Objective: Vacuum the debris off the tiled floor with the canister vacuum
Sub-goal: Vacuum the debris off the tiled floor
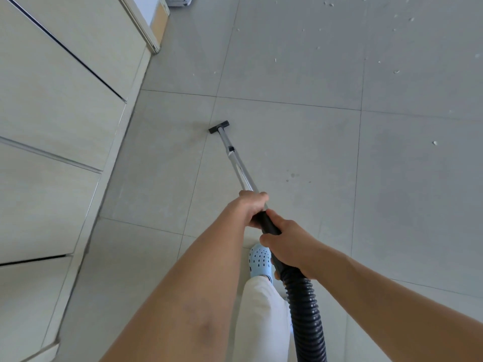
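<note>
A silver vacuum wand [236, 163] slants away from me to a small black floor nozzle [219, 126], which sits on the grey tiled floor [300, 142] near a grout line. My left hand [251, 209] grips the wand at its upper end. Just behind it, my right hand [286, 242] grips the black handle where the ribbed black hose [305, 314] begins. Small white bits of debris [396, 71] lie scattered on the tiles at the upper right, well away from the nozzle. One more scrap [435, 142] lies at mid right. The canister itself is out of view.
A beige panelled wall or cabinet front [57, 105] with a pale baseboard runs along the left. A door frame [154, 30] stands at the top, with a white object [180, 0] beyond it. My foot in a light blue clog [260, 259] is under the hands.
</note>
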Available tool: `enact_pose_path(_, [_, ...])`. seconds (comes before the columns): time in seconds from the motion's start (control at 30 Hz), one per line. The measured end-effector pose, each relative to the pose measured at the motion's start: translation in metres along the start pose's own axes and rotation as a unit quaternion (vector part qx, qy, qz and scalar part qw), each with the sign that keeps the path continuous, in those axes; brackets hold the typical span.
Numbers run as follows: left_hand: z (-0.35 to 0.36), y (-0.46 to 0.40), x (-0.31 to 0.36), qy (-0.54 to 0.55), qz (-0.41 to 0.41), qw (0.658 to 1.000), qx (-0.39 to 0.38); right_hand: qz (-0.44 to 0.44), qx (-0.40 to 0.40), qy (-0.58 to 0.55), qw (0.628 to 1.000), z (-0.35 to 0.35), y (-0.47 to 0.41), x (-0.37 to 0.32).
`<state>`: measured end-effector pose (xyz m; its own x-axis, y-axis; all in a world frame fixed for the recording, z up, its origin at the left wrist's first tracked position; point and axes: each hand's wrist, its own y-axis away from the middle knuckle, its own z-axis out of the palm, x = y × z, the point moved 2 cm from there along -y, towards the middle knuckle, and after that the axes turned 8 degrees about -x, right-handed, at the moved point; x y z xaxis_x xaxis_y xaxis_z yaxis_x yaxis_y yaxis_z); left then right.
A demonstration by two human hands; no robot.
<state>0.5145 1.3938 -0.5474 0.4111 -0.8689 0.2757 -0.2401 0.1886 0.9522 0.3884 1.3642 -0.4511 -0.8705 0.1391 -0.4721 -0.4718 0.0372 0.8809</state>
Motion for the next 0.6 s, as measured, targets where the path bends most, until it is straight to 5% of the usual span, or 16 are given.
enact_pose_path(0.6, [-0.071,-0.077,0.100,0.028,0.013,1.000,-0.004,-0.021,0.062,0.159,0.985,-0.051,-0.087,-0.096])
